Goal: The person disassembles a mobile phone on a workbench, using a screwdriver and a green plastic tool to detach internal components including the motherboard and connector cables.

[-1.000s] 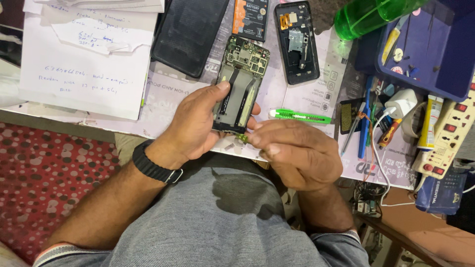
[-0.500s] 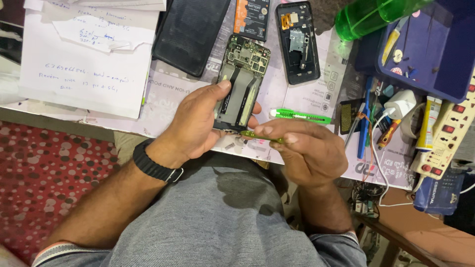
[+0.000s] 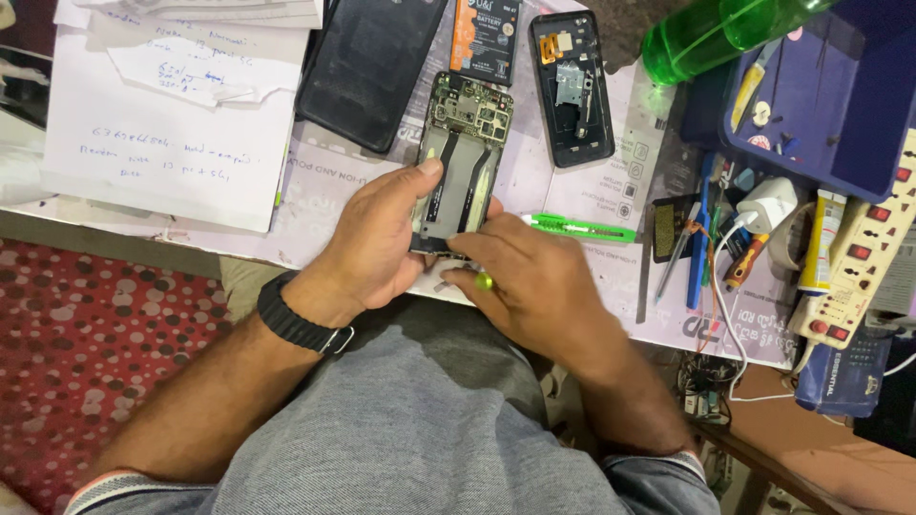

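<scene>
Setting: a person sits at a cluttered repair worktop [image 3: 592, 205], seen from above, both bare forearms reaching forward over a grey shirt.
Left hand: the left hand [image 3: 377, 243], a black wristband [image 3: 301, 322] behind it, curls around the lower end of an opened phone [image 3: 466, 157] and holds it, thumb along the left edge.
Opened phone: it lies lengthwise at the near edge of the worktop, back cover off, green circuit board at the far end and dark flat cables running down its middle.
Right hand: the right hand [image 3: 534, 281] closes on a small tool with a yellow-green end [image 3: 485, 280], fingertips pressed at the phone's lower right corner; the tool's tip is hidden under the fingers.
Just right of the hands: a green-handled tool [image 3: 577, 227] lies flat on the worktop, close to the right hand's knuckles.
Beyond the phone: a black back cover [image 3: 370, 62] rests to the left, a battery with an orange label [image 3: 485, 38] sits above, and a second phone shell [image 3: 571, 86] lies to the right.
Far left: handwritten paper sheets [image 3: 172, 133] overlap.
Far right: a green plastic bottle [image 3: 725, 29], a blue tray [image 3: 840, 95], a white charger plug [image 3: 766, 203] and a white power strip [image 3: 859, 262] crowd together.
</scene>
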